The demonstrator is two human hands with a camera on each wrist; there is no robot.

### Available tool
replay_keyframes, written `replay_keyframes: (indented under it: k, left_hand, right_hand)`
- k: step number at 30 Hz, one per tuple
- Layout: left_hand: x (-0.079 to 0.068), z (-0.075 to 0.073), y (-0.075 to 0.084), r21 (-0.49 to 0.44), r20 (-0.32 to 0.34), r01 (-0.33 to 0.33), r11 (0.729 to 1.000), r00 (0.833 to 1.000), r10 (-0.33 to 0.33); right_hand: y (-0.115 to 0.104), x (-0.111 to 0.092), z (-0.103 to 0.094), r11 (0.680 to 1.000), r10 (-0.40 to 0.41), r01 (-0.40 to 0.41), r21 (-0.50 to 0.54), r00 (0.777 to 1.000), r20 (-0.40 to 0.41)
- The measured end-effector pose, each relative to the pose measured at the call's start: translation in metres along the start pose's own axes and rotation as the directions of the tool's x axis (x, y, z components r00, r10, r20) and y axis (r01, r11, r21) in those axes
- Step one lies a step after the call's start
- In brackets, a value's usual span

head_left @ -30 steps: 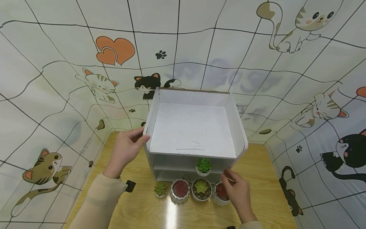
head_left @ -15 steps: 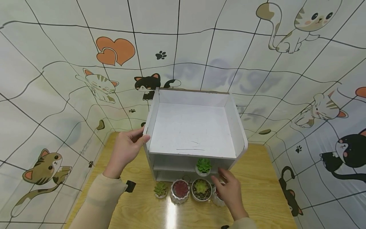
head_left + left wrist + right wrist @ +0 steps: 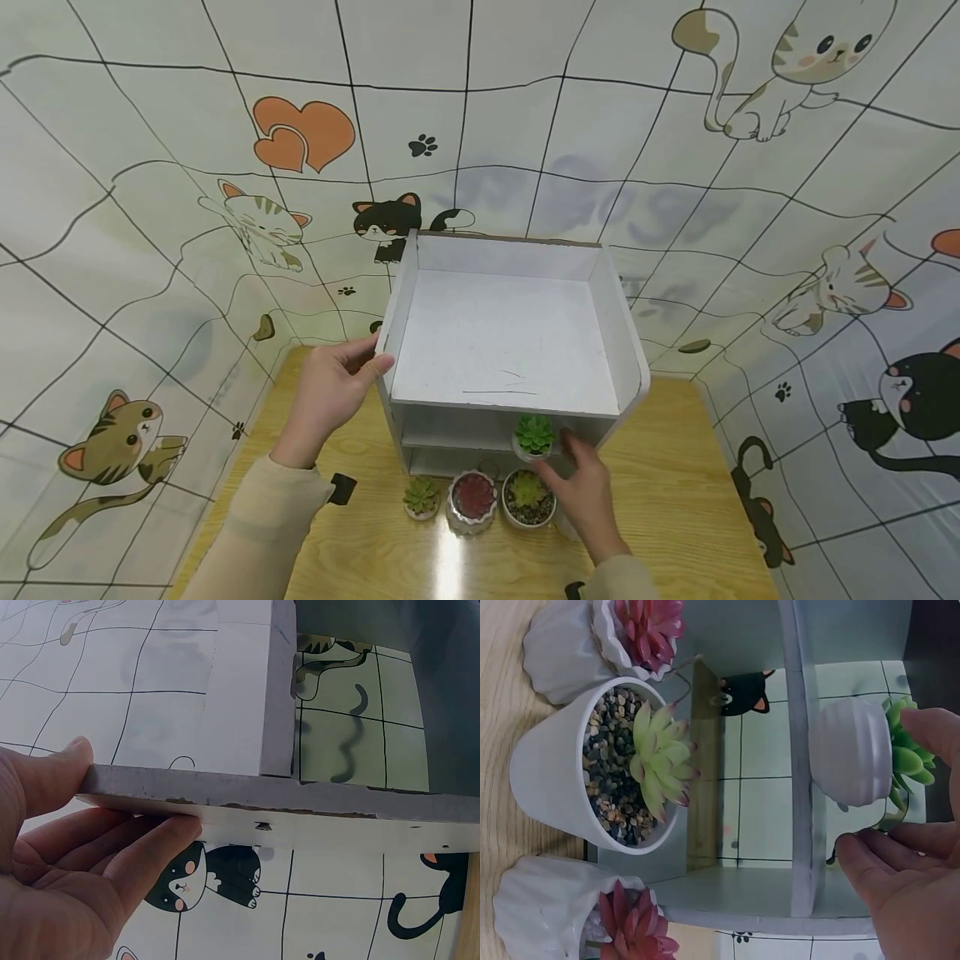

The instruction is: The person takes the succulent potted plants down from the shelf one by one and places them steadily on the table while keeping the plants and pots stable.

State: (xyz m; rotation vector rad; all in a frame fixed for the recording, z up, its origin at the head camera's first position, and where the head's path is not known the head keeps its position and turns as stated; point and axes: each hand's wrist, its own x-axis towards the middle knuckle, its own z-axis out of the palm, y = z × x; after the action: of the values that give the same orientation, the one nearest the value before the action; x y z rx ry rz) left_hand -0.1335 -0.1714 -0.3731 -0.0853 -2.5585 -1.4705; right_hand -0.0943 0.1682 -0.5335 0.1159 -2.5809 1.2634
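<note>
My left hand (image 3: pixel 333 392) pinches the left side panel of a white shelf unit (image 3: pixel 502 333); the left wrist view has the thumb and fingers on opposite faces of the board edge (image 3: pixel 225 793). On the unit's middle level stands a small potted green succulent (image 3: pixel 534 435) in a ribbed white pot (image 3: pixel 851 754). My right hand (image 3: pixel 585 492) reaches up beside it, thumb and fingers spread apart at the pot's side, the thumb overlapping the leaves in the right wrist view. Below, a light-green succulent (image 3: pixel 664 754) grows from pebbles in a plain white pot (image 3: pixel 551 769).
In front of the unit on the wooden table (image 3: pixel 375 550) stand a red succulent (image 3: pixel 474 494) in a scalloped white pot and a small green one (image 3: pixel 422 496). Another red succulent (image 3: pixel 634 922) is behind my right hand. Cat-print cloth (image 3: pixel 510 125) hangs around the table.
My right hand has moved left and slightly up, from over the rightmost red succulent to the green succulent on the shelf. My left hand and the unit stay where they were.
</note>
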Motion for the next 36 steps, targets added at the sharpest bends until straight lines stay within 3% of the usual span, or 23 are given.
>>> replay_keyframes:
  k: [18, 36]
  left_hand:
    - [-0.001, 0.000, 0.001, 0.001, -0.001, -0.006, 1.000, 1.000, 0.006]
    - [-0.001, 0.001, -0.001, -0.039, -0.009, 0.004, 0.999, 1.000, -0.004]
  right_hand:
    - [-0.001, 0.007, 0.012, 0.992, 0.109, -0.105, -0.071, 0.993, 0.051]
    - [0.005, 0.012, 0.019, 0.992, 0.126, -0.124, -0.035, 0.990, 0.067]
